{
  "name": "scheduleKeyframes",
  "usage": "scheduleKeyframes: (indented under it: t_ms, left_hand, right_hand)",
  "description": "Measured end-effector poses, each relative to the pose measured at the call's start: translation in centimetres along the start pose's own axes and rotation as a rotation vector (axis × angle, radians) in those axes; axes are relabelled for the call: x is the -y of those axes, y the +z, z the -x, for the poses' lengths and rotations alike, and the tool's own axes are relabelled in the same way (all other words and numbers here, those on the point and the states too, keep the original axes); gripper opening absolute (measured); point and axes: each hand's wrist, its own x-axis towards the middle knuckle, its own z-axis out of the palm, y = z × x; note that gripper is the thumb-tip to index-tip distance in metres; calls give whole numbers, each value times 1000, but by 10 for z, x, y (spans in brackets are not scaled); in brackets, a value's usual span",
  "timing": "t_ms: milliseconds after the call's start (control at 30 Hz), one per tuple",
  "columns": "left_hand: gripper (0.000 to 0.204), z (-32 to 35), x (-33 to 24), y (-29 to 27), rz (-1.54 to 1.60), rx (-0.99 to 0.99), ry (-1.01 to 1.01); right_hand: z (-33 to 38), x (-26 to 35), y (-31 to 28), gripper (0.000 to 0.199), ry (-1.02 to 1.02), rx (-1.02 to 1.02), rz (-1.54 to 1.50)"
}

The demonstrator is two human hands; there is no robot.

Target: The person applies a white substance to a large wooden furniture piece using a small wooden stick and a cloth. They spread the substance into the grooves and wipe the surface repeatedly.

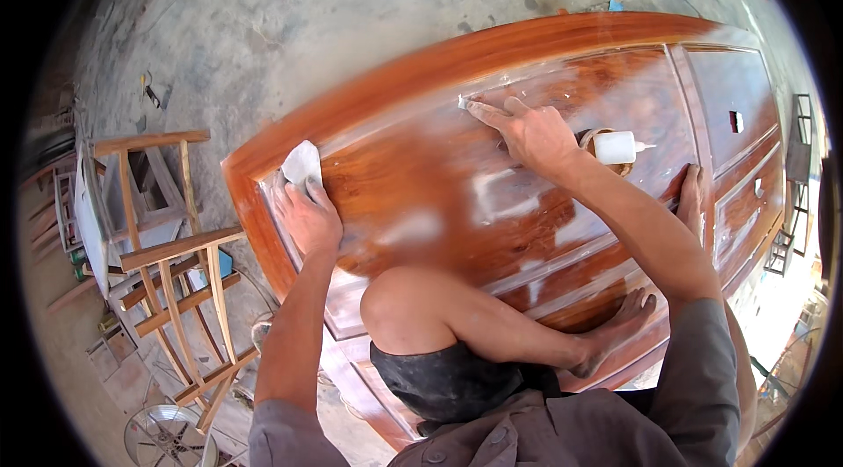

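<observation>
A large varnished wooden door (492,239) with recessed panels and whitish dusty patches lies beneath me. Near its left end, my left hand (307,212) is closed on a white sheet (303,162) that sticks up past the fingers and rests by the frame edge. My right hand (531,138) reaches to the far panel groove with its index finger stretched out. A small pale piece (463,103) shows at that fingertip, too small to name. Beside the right wrist, a white squeeze bottle (616,147) with a thin nozzle lies across a round brown container (590,140).
My bent leg (474,318) and bare feet rest on the door. Wooden frames (180,256) stand to the left, with a spoked metal wheel (169,439) nearer. Concrete floor (290,37) extends beyond the door. A small yellow-and-black tool (151,94) lies there.
</observation>
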Motion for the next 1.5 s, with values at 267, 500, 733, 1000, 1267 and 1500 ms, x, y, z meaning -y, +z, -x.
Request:
scheduleKeyframes:
  t_ms: [267, 500, 733, 1000, 1267, 1500]
  left_hand:
    - [40, -2, -9, -9, 26, 129, -105]
    - [44, -3, -11, -11, -6, 208, -175]
    - [44, 0, -1, -6, 1, 136, -98]
    - [45, 0, -3, -5, 9, 175, -142]
    - [47, 2, 1, 0, -19, 137, -129]
    - [37, 0, 2, -2, -1, 18, -32]
  right_hand:
    - [1, -3, 0, 61, -13, 14, -2]
    - [9, -27, -8, 62, -17, -91, -8]
    - [3, -20, -16, 61, -7, 56, 29]
    - [4, -27, -13, 54, -63, -65, -67]
    - [2, -29, -11, 52, -37, -56, -31]
    - [-4, -18, -8, 53, -24, 27, 58]
